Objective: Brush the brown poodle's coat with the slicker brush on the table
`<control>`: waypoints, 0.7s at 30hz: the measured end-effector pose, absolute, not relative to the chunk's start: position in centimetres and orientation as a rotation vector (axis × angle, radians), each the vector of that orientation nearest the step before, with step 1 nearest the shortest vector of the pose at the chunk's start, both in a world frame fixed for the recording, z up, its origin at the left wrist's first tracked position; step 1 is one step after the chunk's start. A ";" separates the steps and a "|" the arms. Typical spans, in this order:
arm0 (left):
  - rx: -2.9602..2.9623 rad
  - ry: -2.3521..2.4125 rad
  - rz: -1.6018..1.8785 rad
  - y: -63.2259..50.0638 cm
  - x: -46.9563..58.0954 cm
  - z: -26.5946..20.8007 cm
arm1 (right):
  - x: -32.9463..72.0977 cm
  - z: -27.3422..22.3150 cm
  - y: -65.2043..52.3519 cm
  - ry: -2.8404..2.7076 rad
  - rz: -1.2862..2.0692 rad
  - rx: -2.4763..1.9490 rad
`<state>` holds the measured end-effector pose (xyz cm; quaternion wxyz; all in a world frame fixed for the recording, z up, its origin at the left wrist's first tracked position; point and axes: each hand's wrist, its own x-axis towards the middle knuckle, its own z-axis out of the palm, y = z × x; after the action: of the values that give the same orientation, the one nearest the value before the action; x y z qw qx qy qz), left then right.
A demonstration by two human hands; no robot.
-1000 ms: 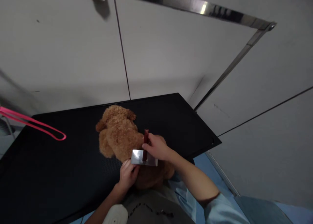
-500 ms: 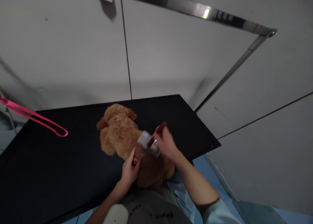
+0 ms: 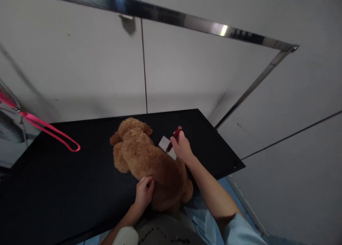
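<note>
Far to the left of the curly brown dog (image 3: 157, 166): a grey ribbed hose (image 3: 10, 129), partly cut off at the edge of view. Closer, yet well apart from the dog: a bright pink loop strap (image 3: 50, 127), stretched over the black table (image 3: 66, 180). Just left of the dog's hindquarters: the left hand (image 3: 144, 192). Rests against the flank, fingers curled in; cannot tell whether pinching the coat or only pressing it.

In the middle: the dog itself, on the black table, seen from above and behind. Points head away toward a pale wall (image 3: 107, 59), rump toward a grey garment (image 3: 157, 230); cannot tell whether standing or lying.

At the dog's right side, touching or just beside it: a brush (image 3: 170, 146) with a flat pale head and dark red handle. Next, right of the dog's back: the right hand (image 3: 182, 147), fingers closed around the handle. Farther right, beyond the dog: a slanting metal post (image 3: 256, 82), joined on top to a shiny bar (image 3: 187, 21).
</note>
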<state>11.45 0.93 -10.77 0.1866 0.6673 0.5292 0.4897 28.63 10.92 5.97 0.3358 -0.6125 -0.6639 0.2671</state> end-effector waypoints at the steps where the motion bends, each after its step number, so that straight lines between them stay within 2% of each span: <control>1: 1.891 1.481 1.353 0.9 11.5 -10.7 | 28.2 6.1 11.3 -1.849 0.766 -1.519; 4: 1.941 1.441 1.232 0.7 11.4 -10.4 | 26.7 6.9 12.9 -2.077 0.939 -1.439; 8: 2.001 1.493 1.093 0.5 11.0 -10.5 | 25.2 7.7 14.9 -1.847 0.630 -1.646; 12: 1.997 1.482 1.088 0.5 10.6 -10.8 | 24.1 7.0 15.4 -2.160 0.916 -1.410; 16: 1.944 1.456 1.055 0.2 10.0 -10.7 | 23.7 5.8 16.7 -1.735 0.774 -1.612; 21: 1.727 1.573 1.225 0.6 7.3 -11.4 | 26.9 3.7 17.6 -1.262 1.412 -1.508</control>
<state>7.26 0.56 -11.41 0.2493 0.6339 0.5776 0.4498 26.87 17.65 3.73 0.3527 -0.5828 -0.4878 0.5459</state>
